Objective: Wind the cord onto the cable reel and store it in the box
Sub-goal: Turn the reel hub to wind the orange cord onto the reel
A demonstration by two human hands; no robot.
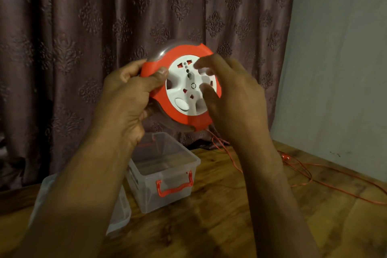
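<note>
The left hand grips the reel by its orange rim, held up with the socket face toward the camera. The right hand, blurred, has loose fingers on that white face. Cord trails from under the reel across the table, right of the hands. The open box sits below them.

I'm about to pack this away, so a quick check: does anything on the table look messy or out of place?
Yes. The orange cord sprawls loose across the wooden table, with its plug lying near the wall, not yet wound onto the reel. The clear box stands open, its lid beside it.
</note>
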